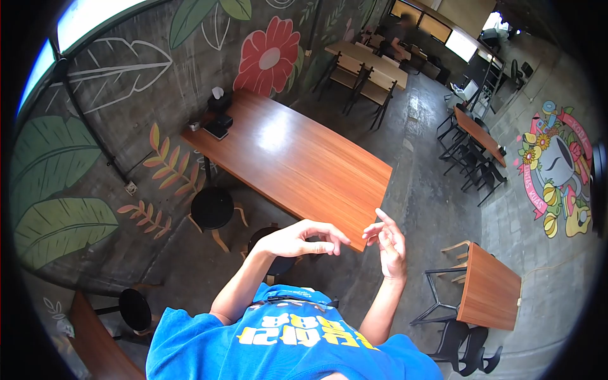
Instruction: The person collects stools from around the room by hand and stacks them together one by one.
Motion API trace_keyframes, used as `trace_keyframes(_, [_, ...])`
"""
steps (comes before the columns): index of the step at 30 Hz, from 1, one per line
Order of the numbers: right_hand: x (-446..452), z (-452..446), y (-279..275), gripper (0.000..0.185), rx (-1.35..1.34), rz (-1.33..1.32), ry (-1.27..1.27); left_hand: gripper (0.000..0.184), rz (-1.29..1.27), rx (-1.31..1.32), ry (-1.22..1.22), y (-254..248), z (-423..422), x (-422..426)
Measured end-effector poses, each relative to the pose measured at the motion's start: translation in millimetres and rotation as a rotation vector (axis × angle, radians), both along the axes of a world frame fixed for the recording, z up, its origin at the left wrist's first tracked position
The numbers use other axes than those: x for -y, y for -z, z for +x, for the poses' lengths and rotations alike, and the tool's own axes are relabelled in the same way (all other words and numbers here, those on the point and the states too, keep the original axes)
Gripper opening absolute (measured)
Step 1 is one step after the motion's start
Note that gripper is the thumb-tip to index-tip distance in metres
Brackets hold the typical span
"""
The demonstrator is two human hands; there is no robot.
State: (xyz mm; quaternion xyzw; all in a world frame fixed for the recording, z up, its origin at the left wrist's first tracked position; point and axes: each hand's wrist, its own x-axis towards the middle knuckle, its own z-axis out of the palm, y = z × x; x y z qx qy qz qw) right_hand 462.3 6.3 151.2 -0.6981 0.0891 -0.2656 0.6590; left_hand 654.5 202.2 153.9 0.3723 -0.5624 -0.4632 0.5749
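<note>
A blue shirt [196,348] is being worn while left hand [288,240] and right hand [392,253], fingers parted, are being held about the near corner of the tabletop [291,164], edged rightward by floor [415,177].

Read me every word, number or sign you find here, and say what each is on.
"KOBA": upper ribbon in the wall painting, possibly incomplete.
"KUAS": left ribbon there; the word before it is unclear.
Blue shirt: white and yellow characters, too warped to read.

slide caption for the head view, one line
Left hand and right hand, both seemingly empty, by the near corner of a table, with a red flower painted on the wall.
</note>
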Motion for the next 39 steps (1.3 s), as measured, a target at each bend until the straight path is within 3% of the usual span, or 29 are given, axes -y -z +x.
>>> trace_keyframes(11, [-55.6, 22.5, 36.1, 0.048, -0.124, 0.283, 0.082, 0.038, 0.137, -0.308, -0.481, 78.6, 5.2, -75.7])
trace_keyframes(25, [-103.2, 47.5, 71.0, 0.046, -0.279, 0.330, 0.043, 0.043, 0.173, -0.338, -0.502, 120.9, -4.8, -125.7])
trace_keyframes(30, [-103.4, 59.8, 118.3, 0.042, -0.370, 0.311, 0.076, 0.039, 0.311, -0.451, -0.578, 165.0, 1.0, -133.9])
trace_keyframes(39, [-95.4, 71.6, 250.9, 0.039, -0.731, 0.296, 0.123, 0.035, 0.665, -0.655, -1.004, 285.9, 17.2, -163.3])
